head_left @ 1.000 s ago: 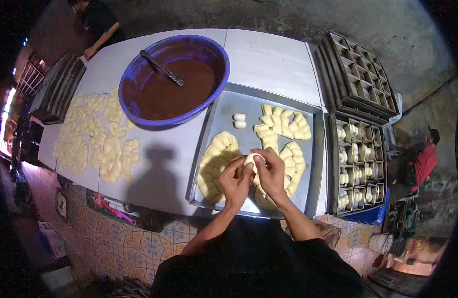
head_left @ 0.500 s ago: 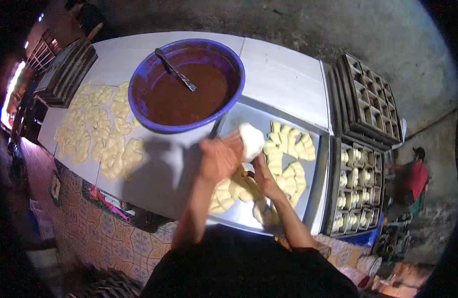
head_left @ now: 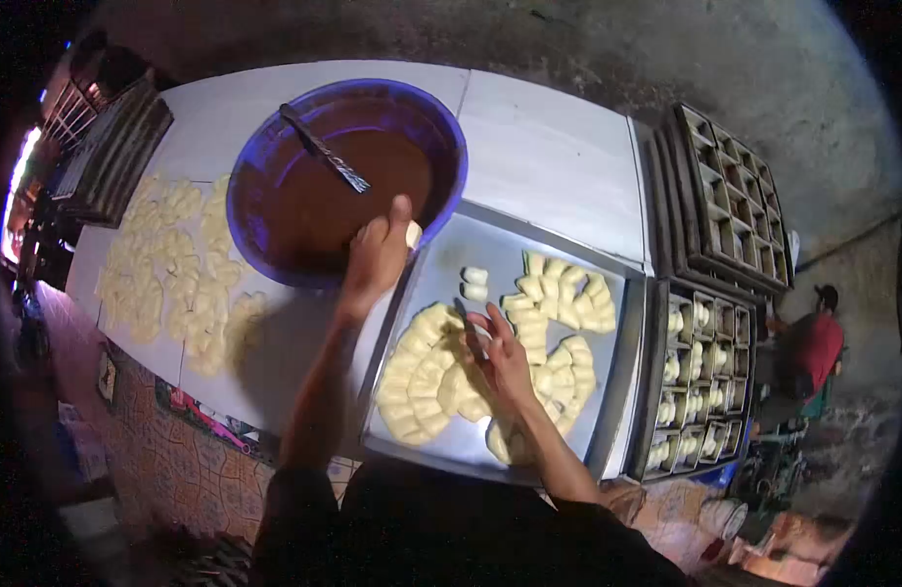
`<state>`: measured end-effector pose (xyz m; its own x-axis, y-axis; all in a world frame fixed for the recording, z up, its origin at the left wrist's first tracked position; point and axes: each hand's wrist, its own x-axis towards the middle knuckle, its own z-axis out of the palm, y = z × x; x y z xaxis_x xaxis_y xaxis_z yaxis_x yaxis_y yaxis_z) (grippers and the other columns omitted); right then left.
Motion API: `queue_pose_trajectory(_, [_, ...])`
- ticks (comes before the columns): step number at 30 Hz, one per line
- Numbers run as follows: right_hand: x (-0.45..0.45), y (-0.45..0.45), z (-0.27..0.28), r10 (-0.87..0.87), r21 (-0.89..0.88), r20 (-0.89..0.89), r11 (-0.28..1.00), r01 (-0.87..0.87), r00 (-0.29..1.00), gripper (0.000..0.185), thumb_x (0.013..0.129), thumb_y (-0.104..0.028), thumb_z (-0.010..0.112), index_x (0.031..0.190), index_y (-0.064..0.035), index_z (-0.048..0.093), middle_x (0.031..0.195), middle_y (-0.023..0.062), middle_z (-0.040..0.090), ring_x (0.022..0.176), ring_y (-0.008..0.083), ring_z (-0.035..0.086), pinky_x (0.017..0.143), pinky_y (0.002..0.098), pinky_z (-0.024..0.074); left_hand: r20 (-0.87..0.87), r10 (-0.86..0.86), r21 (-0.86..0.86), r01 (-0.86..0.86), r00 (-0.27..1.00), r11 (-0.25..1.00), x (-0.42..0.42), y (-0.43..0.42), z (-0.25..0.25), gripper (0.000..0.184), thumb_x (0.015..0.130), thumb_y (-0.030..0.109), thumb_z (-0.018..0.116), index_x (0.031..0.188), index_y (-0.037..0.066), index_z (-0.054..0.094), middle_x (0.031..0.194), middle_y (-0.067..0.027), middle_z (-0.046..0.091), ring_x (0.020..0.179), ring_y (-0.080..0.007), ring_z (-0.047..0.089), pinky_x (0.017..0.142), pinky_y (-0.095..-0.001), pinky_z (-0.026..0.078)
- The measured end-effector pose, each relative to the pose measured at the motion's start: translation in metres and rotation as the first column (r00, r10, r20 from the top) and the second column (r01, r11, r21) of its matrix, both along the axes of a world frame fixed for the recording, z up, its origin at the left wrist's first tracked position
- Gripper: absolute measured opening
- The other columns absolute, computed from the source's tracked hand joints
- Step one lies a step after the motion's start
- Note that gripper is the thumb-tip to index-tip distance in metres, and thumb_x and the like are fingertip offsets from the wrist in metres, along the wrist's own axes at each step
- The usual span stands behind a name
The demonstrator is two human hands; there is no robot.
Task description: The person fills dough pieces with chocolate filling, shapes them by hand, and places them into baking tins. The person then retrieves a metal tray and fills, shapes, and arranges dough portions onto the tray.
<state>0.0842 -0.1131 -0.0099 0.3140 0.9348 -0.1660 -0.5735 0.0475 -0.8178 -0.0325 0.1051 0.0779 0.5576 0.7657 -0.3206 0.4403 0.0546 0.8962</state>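
My left hand (head_left: 378, 256) is over the near right rim of a purple basin (head_left: 238, 210) of brown filling, its fingers closed round a small pale dough piece (head_left: 413, 235). Above a metal tray (head_left: 475, 235), my right hand (head_left: 497, 354) hangs with its fingers apart and nothing in them. Beneath and beside that hand lie curved rows of pale dough pieces (head_left: 412, 386). Two small dough rolls (head_left: 475, 284) sit apart from them near the tray's upper left. A dark-handled brush (head_left: 324, 147) leans in the basin.
Flattened dough pieces (head_left: 167, 274) cover the table's left part. Stacked dark moulds (head_left: 113, 152) stand at the far left, and more moulds (head_left: 730, 196) at the right. A mould tray with dough (head_left: 700, 377) is beside the metal tray. A person in red (head_left: 808, 347) is at the far right.
My hands have moved apart; the left went over to the basin with a dough piece, while the right let go and opened above the tray. The larger white dough shape no longer shows.
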Motion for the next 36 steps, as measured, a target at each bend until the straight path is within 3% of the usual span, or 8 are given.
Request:
queue_pose_trajectory(4, [0.011, -0.003, -0.023, 0.125, 0.079, -0.442, 0.992, -0.1, 0.888, 0.04, 0.094, -0.025, 0.058, 0.127, -0.0026, 0.051, 0.114, 0.0106, 0.06, 0.091, 0.0161, 0.061, 0.074, 0.0254, 0.0517, 0.508, 0.217, -0.489, 0.071, 0.834, 0.869, -0.001, -0.093, -0.005, 0.066, 0.096, 0.057, 0.035, 0.111, -0.001, 0.063, 0.092, -0.0115, 0.066, 0.081, -0.0148, 0.06, 0.073, -0.0274, 0.047])
queue_pose_trajectory(8, [-0.005, -0.011, 0.008, -0.162, -0.201, 0.229, 0.957, 0.209, 0.96, 0.017, 0.095, -0.012, 0.058, 0.104, 0.0007, 0.063, 0.091, 0.0043, 0.064, 0.075, 0.011, 0.059, 0.066, 0.0217, 0.0473, 0.505, 0.213, 0.004, -0.25, 0.836, 0.968, 0.003, -0.151, -0.037, 0.029, 0.084, 0.007, 0.063, 0.11, -0.007, 0.06, 0.093, -0.0132, 0.066, 0.08, -0.0195, 0.061, 0.074, -0.0295, 0.047])
queue_pose_trajectory(11, [-0.012, -0.021, 0.008, -0.209, 0.016, 0.518, 0.972, 0.235, 0.829, 0.017, 0.095, -0.013, 0.057, 0.103, 0.0008, 0.064, 0.083, 0.0026, 0.066, 0.069, 0.0096, 0.057, 0.065, 0.0218, 0.0459, 0.298, 0.262, 0.325, -0.356, 0.918, 0.876, 0.002, -0.183, -0.048, 0.036, 0.08, 0.007, 0.066, 0.113, -0.005, 0.062, 0.102, -0.0196, 0.067, 0.09, -0.0231, 0.065, 0.081, -0.0306, 0.049])
queue_pose_trajectory(18, [0.006, -0.051, 0.04, -0.299, -0.015, 0.522, 0.933, 0.359, 0.799, 0.027, 0.094, -0.013, 0.058, 0.117, 0.0011, 0.059, 0.085, 0.0019, 0.061, 0.071, 0.0059, 0.052, 0.062, 0.0213, 0.0417, 0.394, 0.197, 0.145, -0.273, 0.898, 0.951, -0.015, -0.202, -0.061, 0.021, 0.082, -0.001, 0.064, 0.102, -0.006, 0.068, 0.09, -0.0152, 0.072, 0.079, -0.0146, 0.068, 0.071, -0.0261, 0.052])
queue_pose_trajectory(20, [0.017, -0.054, 0.033, -0.055, -0.037, 0.709, 0.993, 0.116, 0.703, 0.031, 0.088, -0.01, 0.065, 0.117, 0.0014, 0.06, 0.088, 0.0002, 0.058, 0.076, 0.0066, 0.05, 0.065, 0.0227, 0.0411, 0.407, 0.062, 0.153, -0.135, 0.911, 0.979, -0.017, -0.2, -0.077, 0.02, 0.082, -0.001, 0.064, 0.1, -0.006, 0.068, 0.089, -0.0146, 0.071, 0.078, -0.0138, 0.067, 0.072, -0.0253, 0.052])
queue_pose_trajectory(27, [0.005, -0.086, 0.042, -0.112, -0.024, 0.568, 0.988, 0.153, 0.815, 0.042, 0.091, -0.008, 0.061, 0.13, -0.0008, 0.05, 0.108, 0.0044, 0.059, 0.088, 0.0083, 0.056, 0.072, 0.0223, 0.0477, 0.498, 0.373, -0.491, -0.099, 0.783, 0.865, -0.024, -0.215, -0.068, 0.02, 0.087, -0.004, 0.057, 0.106, -0.008, 0.062, 0.1, -0.0131, 0.066, 0.088, -0.0179, 0.065, 0.079, -0.0246, 0.053])
queue_pose_trajectory(31, [0.002, -0.096, 0.015, 0.061, -0.181, 0.739, 0.977, 0.111, 0.67, 0.025, 0.089, -0.007, 0.063, 0.113, 0.0006, 0.064, 0.103, 0.005, 0.061, 0.089, 0.0101, 0.059, 0.076, 0.024, 0.0493, 0.516, 0.479, -0.501, -0.204, 0.71, 0.841, -0.022, -0.23, -0.072, 0.022, 0.086, -0.002, 0.061, 0.106, -0.005, 0.066, 0.093, -0.009, 0.066, 0.079, -0.0114, 0.062, 0.066, -0.0222, 0.052])
queue_pose_trajectory(36, [-0.018, -0.091, 0.013, -0.255, 0.017, 0.695, 0.941, 0.338, 0.673, 0.024, 0.09, -0.013, 0.064, 0.102, 0.0071, 0.064, 0.099, 0.0082, 0.063, 0.091, 0.0159, 0.06, 0.08, 0.0266, 0.0482, 0.475, 0.167, 0.124, -0.254, 0.864, 0.959, -0.022, -0.241, -0.068, 0.03, 0.084, 0.004, 0.066, 0.113, -0.002, 0.064, 0.089, -0.0065, 0.069, 0.073, -0.0098, 0.062, 0.063, -0.0241, 0.05])
